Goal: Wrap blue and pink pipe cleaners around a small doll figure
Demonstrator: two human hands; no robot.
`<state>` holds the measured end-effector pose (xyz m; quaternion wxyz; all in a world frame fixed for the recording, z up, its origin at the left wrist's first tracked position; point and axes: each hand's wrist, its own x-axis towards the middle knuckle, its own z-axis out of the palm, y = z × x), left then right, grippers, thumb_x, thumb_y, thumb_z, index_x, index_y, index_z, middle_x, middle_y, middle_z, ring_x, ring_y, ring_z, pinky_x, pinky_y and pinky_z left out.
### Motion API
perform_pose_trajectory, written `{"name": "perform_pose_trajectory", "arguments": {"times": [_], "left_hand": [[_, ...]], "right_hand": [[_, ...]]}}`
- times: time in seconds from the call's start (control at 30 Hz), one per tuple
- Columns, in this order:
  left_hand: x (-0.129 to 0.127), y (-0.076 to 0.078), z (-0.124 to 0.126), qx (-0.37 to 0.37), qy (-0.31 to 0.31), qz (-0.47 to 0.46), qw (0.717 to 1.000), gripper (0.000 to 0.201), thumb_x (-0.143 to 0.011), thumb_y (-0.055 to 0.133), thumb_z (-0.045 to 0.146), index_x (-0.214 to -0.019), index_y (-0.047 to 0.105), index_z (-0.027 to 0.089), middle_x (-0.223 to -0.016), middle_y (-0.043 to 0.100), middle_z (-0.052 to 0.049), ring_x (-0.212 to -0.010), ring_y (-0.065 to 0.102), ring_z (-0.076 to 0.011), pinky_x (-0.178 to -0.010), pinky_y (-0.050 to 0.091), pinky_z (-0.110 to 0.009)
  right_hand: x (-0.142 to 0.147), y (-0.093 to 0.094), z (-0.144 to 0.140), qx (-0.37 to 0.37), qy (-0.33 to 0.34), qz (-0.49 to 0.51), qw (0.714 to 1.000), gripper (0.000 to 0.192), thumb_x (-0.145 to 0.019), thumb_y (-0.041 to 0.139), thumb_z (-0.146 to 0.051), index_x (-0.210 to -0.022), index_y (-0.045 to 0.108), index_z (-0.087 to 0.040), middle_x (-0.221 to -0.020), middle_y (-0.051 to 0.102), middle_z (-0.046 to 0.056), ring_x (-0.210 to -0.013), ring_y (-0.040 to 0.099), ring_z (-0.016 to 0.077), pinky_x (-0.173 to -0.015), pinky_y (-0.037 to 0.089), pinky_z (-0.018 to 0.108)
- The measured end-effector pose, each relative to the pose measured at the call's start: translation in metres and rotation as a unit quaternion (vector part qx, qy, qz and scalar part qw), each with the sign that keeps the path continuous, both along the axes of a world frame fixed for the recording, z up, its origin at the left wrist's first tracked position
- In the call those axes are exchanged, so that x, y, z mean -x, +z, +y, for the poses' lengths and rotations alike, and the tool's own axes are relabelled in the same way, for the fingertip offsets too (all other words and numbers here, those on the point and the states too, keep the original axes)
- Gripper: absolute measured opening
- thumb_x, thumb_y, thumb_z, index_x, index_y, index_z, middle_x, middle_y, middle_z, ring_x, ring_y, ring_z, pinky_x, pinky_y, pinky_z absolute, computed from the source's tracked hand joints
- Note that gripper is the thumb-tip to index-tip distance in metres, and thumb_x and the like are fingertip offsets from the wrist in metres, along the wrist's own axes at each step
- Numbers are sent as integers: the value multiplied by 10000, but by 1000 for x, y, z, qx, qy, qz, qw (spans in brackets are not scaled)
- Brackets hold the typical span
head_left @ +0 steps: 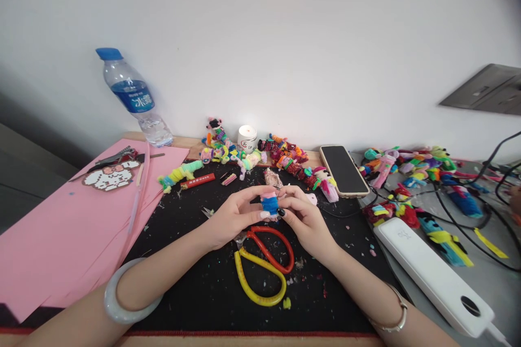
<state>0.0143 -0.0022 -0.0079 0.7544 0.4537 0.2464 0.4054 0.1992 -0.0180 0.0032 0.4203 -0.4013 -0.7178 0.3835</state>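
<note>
Pipe-cleaner figure [269,203] – blue and pink – sits pinched between both hands above the black mat's [195,287] middle, scissors [264,260] just below. Left hand [234,217] and right hand [303,217] each grip with fingertips – better to wind tightly, steadying its body.

The small figure [269,204] pinched between the left hand [232,217] and right hand [303,219] looks fuzzy, like wound pipe-cleaner, in blue and pink, as do the finished figures [285,160] along the wall. The black mat [195,282] is matt and flecked with scraps; the pink sheets [52,238] look like smooth paper. The scissors [264,260] have glossy plastic loops, the bottle [136,100] is clear plastic, the phone [344,169] glossy.
</note>
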Motion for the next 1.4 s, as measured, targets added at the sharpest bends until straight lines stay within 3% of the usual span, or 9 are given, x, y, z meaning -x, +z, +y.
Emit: {"name": "perform_pose_trajectory", "arguments": {"times": [0.37,0.5,0.7,0.9,1.03,1.4], "left_hand": [[1,0,0,-8,1,20,1000,481,-752,653,157,-1215,536,219,-1169,606,-81,-991,609,-216,-915,468,-388],[0,2,0,-23,14,12,1000,473,-743,658,132,-1185,529,240,-1231,548,-74,-981,600,-197,-872,489,-342],[-1,2,0,-44,17,27,999,357,-764,637,127,-1092,551,238,-1113,568,-34,-954,602,-159,-861,484,-281],[-1,4,0,-32,8,31,999,415,-765,627,131,-1150,508,230,-1229,518,-69,-923,615,-180,-862,505,-361],[-2,5,0,-21,12,10,1000,362,-759,631,118,-1088,523,226,-1208,519,-51,-899,612,-163,-862,514,-391],[-3,2,-1,3,2,-12,1000,406,-749,653,113,-1125,568,243,-1183,558,-45,-966,605,-184,-879,513,-370]], "right_hand": [[2,-1,-2,-14,-19,1,1000,113,-872,503,-197,-840,609,-220,-1009,526,61,-992,514,204,-890,408,377],[2,-2,-3,-26,-28,-9,999,104,-865,503,-172,-839,592,-219,-1005,520,58,-985,512,199,-886,405,367],[2,-2,-3,-52,-33,-21,998,121,-865,490,-150,-817,583,-211,-975,523,56,-945,519,191,-858,410,359],[2,-3,-2,-50,-39,-17,998,124,-860,496,-139,-837,594,-212,-978,529,53,-952,523,189,-846,413,341],[3,-2,-3,-48,-39,-19,998,127,-855,496,-126,-835,591,-209,-982,529,54,-952,523,186,-836,415,332],[2,-2,-3,-52,-46,-26,997,115,-840,512,-115,-805,581,-200,-974,531,51,-931,525,172,-793,418,295]]}}
